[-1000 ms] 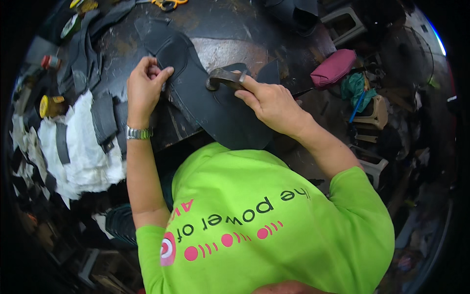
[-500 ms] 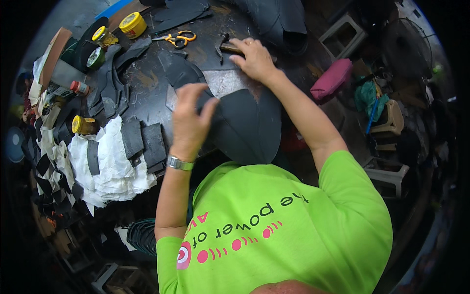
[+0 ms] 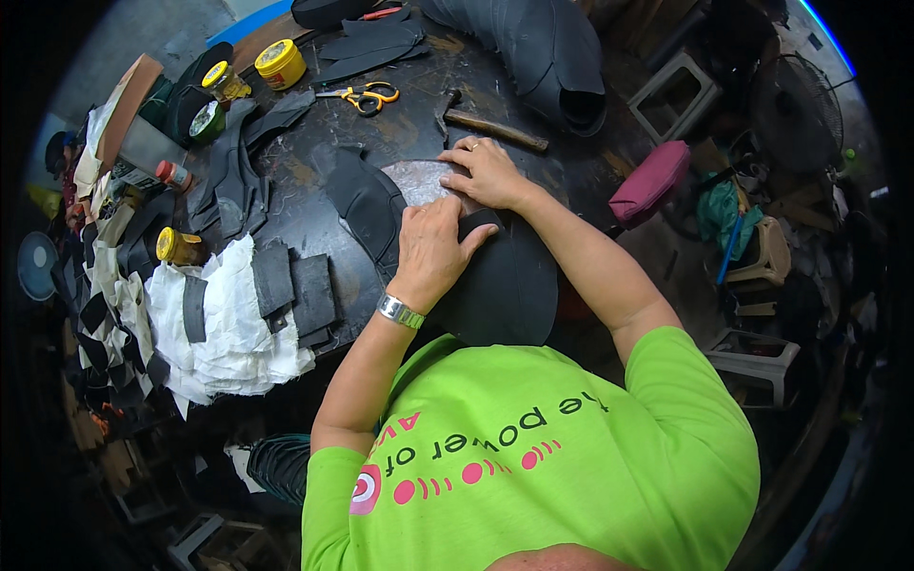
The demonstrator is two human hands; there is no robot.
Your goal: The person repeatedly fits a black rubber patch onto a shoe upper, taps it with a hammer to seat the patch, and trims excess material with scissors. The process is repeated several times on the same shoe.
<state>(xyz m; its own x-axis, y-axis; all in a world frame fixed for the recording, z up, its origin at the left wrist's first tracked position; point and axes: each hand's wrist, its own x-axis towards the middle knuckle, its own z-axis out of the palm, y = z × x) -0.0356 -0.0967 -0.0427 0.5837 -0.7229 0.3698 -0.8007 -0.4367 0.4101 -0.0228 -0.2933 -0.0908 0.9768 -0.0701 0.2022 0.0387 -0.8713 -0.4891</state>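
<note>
A black panel of sheet material (image 3: 505,295) hangs over the table's near edge toward me, its upper end on a pale grey slab (image 3: 419,177). My left hand (image 3: 436,249) is closed on the panel's upper edge, a black fold showing between thumb and fingers. Just beyond it my right hand (image 3: 487,175) lies over the slab, fingers stretched out and holding nothing visible. The palm side is hidden. Another stitched black piece (image 3: 367,205) rests left of the slab. Past my right hand, a hammer (image 3: 500,129) with a wooden handle lies on the table.
Orange-handled scissors (image 3: 367,97), yellow-lidded jars (image 3: 280,65) and black offcuts (image 3: 228,181) lie at the far left. White cloth (image 3: 224,328) with black strips covers the near left. A large black rolled piece (image 3: 552,57) sits far right, near a pink pouch (image 3: 650,181).
My right hand has left the hammer's handle and come nearer, onto the slab. My left hand has dropped rightward from above the pieces to grip the panel's upper edge.
</note>
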